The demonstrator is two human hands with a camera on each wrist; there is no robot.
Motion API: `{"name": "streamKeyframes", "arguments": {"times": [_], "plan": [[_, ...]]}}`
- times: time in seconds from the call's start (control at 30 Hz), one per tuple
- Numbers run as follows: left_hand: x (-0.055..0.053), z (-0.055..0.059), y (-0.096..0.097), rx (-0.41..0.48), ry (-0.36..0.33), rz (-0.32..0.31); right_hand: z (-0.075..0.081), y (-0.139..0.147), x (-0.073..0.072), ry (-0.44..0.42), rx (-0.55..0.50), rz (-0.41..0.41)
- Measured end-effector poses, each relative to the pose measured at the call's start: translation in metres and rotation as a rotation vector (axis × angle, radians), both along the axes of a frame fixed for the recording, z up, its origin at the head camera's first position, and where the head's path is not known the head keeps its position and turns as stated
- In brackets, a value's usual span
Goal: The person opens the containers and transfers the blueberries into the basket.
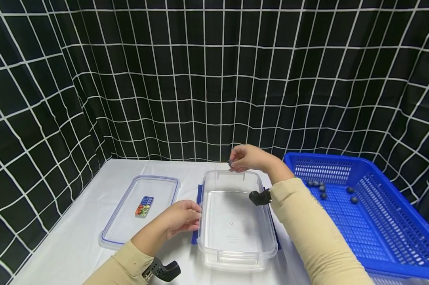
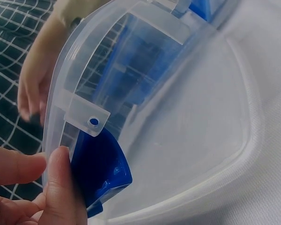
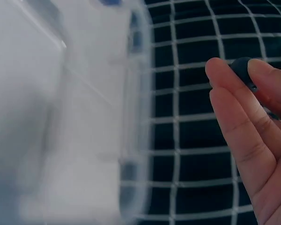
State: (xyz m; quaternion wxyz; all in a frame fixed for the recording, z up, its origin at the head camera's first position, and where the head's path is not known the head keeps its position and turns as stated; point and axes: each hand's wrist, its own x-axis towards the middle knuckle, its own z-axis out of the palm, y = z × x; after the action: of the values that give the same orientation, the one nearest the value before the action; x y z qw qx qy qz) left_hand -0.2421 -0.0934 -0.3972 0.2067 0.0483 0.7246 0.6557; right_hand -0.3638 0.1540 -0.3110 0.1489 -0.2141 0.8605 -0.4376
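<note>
A clear plastic food container [image 1: 232,253], its lid off and blue latches folded out along its sides, stands in the middle of the table. My left hand [image 1: 183,217] holds its left rim; in the left wrist view, thumb and fingers [image 2: 61,187] grip the edge beside a blue latch [image 2: 103,164]. Just above the far rim, my right hand [image 1: 250,157] pinches a blueberry [image 3: 242,69] between thumb and index finger. A second dark spot deeper in that hand is too small to tell. Several blueberries [image 1: 323,189] lie in the blue basket [image 1: 371,233] to the right.
The container's clear lid [image 1: 125,227], with a blue seal and a picture label [image 1: 144,206], lies flat on the left. A white cloth [image 1: 75,237] covers the table. Behind hangs a black curtain [image 1: 200,87] with a white grid.
</note>
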Motion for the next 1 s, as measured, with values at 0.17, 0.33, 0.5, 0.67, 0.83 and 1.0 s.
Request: {"name": "streamKeyframes", "arguments": {"times": [0.17,0.33,0.5,0.67,0.83,1.0], "plan": [[0.001,0.0,-0.001,0.006,-0.002,0.002,0.02,0.035,0.003,0.04,-0.013,-0.042],[0.001,0.0,-0.001,0.01,-0.003,0.0,0.033,0.073,0.012,0.072,-0.065,-0.078],[-0.002,-0.003,-0.002,0.016,-0.01,-0.006,0.04,0.116,0.023,0.102,-0.084,-0.167],[-0.003,-0.007,-0.002,0.02,-0.01,-0.017,0.036,0.165,0.034,0.123,-0.096,-0.265],[-0.003,-0.008,-0.002,0.021,-0.006,-0.025,0.023,0.207,0.042,0.12,-0.065,-0.323],[-0.003,-0.007,-0.003,0.015,-0.006,-0.017,0.003,0.238,0.045,0.08,-0.041,-0.347]]}}
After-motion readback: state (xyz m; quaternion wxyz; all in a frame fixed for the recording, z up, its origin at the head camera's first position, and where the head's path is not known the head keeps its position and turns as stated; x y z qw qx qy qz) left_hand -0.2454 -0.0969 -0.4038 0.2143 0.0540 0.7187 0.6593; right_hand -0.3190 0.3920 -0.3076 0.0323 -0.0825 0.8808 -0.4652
